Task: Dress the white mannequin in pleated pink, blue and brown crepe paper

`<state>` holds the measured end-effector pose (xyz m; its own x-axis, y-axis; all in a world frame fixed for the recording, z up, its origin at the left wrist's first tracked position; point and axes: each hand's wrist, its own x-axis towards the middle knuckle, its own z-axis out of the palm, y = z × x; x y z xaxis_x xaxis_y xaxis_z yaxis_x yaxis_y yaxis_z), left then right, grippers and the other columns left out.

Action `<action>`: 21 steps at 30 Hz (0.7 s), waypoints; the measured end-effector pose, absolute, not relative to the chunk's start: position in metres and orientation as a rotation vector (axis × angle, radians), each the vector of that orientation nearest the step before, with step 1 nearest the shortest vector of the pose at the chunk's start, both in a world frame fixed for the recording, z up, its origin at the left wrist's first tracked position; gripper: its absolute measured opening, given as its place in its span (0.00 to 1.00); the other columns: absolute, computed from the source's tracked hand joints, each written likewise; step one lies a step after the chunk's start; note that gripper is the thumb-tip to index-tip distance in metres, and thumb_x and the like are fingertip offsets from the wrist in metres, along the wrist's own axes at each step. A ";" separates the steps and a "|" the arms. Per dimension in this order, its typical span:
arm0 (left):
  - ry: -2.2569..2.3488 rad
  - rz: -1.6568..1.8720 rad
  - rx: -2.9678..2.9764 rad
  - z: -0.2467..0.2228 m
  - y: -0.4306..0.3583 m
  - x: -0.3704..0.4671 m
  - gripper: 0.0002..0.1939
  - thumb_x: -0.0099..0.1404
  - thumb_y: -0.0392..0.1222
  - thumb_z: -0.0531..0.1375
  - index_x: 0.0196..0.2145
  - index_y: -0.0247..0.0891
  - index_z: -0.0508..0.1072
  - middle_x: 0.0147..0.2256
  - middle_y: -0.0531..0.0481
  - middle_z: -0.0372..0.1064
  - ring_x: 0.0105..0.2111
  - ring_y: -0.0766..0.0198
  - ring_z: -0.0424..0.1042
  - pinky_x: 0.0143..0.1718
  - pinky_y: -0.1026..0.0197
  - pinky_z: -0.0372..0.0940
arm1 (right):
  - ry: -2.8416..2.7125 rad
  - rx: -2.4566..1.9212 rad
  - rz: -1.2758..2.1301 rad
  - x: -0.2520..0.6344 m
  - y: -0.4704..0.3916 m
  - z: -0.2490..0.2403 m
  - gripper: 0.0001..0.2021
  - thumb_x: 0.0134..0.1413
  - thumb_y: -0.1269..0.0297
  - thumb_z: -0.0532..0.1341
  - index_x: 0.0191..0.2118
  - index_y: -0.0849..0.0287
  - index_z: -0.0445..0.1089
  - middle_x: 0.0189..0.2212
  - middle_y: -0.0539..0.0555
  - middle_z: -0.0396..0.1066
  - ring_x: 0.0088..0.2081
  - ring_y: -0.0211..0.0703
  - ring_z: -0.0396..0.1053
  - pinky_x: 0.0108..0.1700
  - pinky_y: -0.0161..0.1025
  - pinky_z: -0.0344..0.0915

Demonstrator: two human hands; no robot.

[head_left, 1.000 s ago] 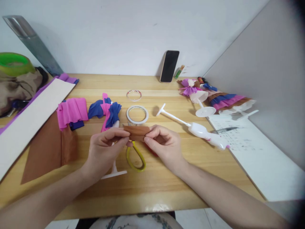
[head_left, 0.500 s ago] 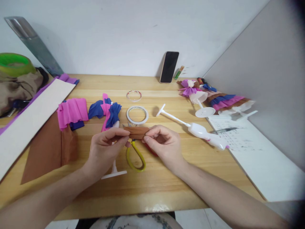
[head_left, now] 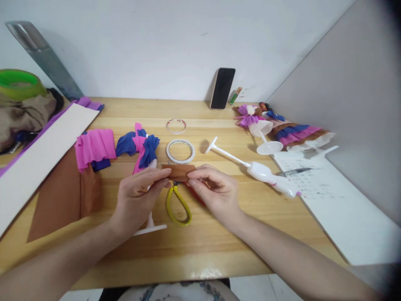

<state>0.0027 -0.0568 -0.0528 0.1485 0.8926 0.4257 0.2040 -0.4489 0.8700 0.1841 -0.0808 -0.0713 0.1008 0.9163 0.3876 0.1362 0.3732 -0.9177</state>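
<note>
Between my two hands is a small folded strip of brown crepe paper (head_left: 179,172). My left hand (head_left: 138,196) pinches its left end with thumb and forefinger, and my right hand (head_left: 217,190) pinches the right end. Below the strip lie scissors with yellow handles (head_left: 178,209), their blades mostly hidden. Partly behind my left hand is a small white mannequin on a stand (head_left: 151,223), dressed in a blue and pink paper piece (head_left: 142,146). A roll of white tape (head_left: 181,151) lies just beyond the strip.
Pink crepe paper (head_left: 95,146) and a brown sheet (head_left: 56,196) lie left, beside a long white board (head_left: 46,163). A bare white mannequin (head_left: 260,172) lies right, near a pen (head_left: 294,171) on a written sheet (head_left: 347,213). A phone (head_left: 222,88) leans on the wall.
The brown strip has shifted slightly in my fingers and its folds sit a little differently. Both hands stay in nearly the same place.
</note>
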 end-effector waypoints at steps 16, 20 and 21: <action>1.048 1.362 2.198 -0.053 -0.052 -0.002 0.09 0.62 0.30 0.60 0.34 0.40 0.79 0.32 0.50 0.78 0.31 0.67 0.77 0.35 0.68 0.71 | -1.466 -1.081 0.622 0.185 -0.080 -0.069 0.08 0.53 0.72 0.63 0.36 0.53 0.77 0.31 0.52 0.76 0.30 0.39 0.71 0.33 0.38 0.69; 1.016 1.375 2.208 -0.052 -0.051 -0.002 0.08 0.62 0.29 0.60 0.33 0.39 0.78 0.32 0.49 0.76 0.32 0.67 0.76 0.35 0.68 0.70 | -1.522 -1.084 0.571 0.185 -0.081 -0.069 0.07 0.54 0.73 0.62 0.34 0.55 0.76 0.31 0.52 0.76 0.31 0.39 0.72 0.34 0.38 0.69; 1.015 1.377 2.210 -0.052 -0.051 -0.002 0.08 0.62 0.29 0.60 0.33 0.39 0.78 0.32 0.49 0.76 0.32 0.67 0.75 0.34 0.68 0.70 | -1.526 -1.095 0.564 0.184 -0.081 -0.069 0.06 0.55 0.72 0.62 0.34 0.55 0.76 0.31 0.52 0.76 0.31 0.39 0.72 0.34 0.37 0.69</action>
